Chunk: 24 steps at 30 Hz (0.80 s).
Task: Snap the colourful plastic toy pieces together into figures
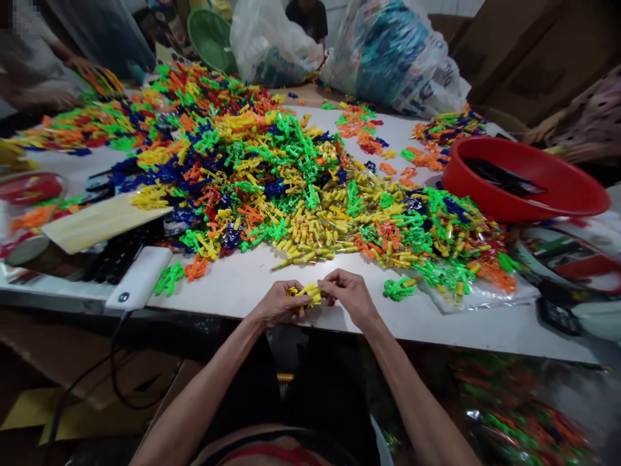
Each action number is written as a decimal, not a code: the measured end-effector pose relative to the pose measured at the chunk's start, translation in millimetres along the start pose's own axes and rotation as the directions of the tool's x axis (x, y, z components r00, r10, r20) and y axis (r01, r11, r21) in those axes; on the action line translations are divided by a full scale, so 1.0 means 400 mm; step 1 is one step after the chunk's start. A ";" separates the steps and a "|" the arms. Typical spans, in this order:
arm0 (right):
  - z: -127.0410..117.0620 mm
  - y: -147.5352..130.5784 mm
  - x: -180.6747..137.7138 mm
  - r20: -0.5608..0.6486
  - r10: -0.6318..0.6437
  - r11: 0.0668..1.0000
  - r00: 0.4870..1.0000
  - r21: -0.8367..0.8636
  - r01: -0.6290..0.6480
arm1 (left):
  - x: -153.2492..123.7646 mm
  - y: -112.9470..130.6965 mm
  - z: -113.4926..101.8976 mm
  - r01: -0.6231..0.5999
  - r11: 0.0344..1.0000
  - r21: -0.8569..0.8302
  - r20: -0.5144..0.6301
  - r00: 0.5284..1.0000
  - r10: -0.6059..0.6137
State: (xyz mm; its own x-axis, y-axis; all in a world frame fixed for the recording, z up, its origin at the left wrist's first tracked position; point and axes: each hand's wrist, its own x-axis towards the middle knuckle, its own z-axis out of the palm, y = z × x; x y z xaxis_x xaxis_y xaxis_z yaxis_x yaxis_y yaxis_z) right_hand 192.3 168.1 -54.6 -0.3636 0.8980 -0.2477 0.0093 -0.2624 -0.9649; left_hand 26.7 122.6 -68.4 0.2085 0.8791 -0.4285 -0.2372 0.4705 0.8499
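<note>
Low over the table's front edge, my left hand [275, 304] grips a small yellow plastic toy [312, 293] between thumb and fingers. My right hand [350, 295] pinches at the toy's right end, its fingertips closed together. The exact shape of the toy is partly covered by my fingers. Just beyond both hands lie many thin yellow crayon-like sticks [310, 249], spilling from a large heap of small plastic figures [286, 149] in green, orange, blue and yellow. A green figure with a yellow stick [398, 288] rests right of my right hand.
A red basin [524, 200] with dark items stands at the right, beside a black phone-like device [557, 310]. At the left are a white power bank [139, 278] with a cable and a pale board [104, 223]. Large plastic bags [392, 55] stand behind. Other people sit around the table.
</note>
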 end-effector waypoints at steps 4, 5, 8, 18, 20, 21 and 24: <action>-0.001 -0.003 0.000 -0.087 -0.131 0.976 0.987 -0.185 0.114 | 0.013 -0.011 0.025 -0.047 0.998 0.047 -0.068 0.996 0.050; -0.017 -0.001 0.006 -0.094 -0.126 0.977 0.988 -0.182 0.108 | 0.018 -0.010 0.027 -0.064 0.997 0.052 -0.052 0.996 0.067; -0.117 0.001 0.045 -0.219 -0.137 0.982 0.966 -0.157 0.104 | 0.019 0.019 -0.008 -0.171 0.947 0.272 -0.074 0.978 0.198; -0.191 -0.013 0.129 -0.243 -0.611 0.457 0.754 -0.885 0.085 | -0.065 0.190 -0.358 0.710 0.304 0.635 -0.715 0.391 0.580; -0.085 0.003 0.147 -0.080 -0.461 0.456 0.884 -0.876 0.159 | -0.039 0.184 -0.376 0.682 0.335 0.650 -0.706 0.379 0.599; -0.039 0.009 0.158 -0.032 -0.417 0.417 0.908 -0.895 0.160 | -0.026 0.180 -0.377 0.651 0.364 0.666 -0.700 0.378 0.606; 0.041 0.009 0.184 0.047 -0.325 0.248 0.945 -0.959 0.133 | -0.002 0.166 -0.365 0.547 0.469 0.694 -0.704 0.375 0.603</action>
State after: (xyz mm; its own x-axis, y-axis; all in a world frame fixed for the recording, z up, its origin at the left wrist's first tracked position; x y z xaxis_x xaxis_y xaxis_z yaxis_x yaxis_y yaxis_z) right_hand 150.2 227.6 -74.8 -0.3902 0.9170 0.0832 0.8477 0.3931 -0.3561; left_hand -127.8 164.3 -56.2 -0.7326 0.6670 0.1356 0.6607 0.6490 0.3773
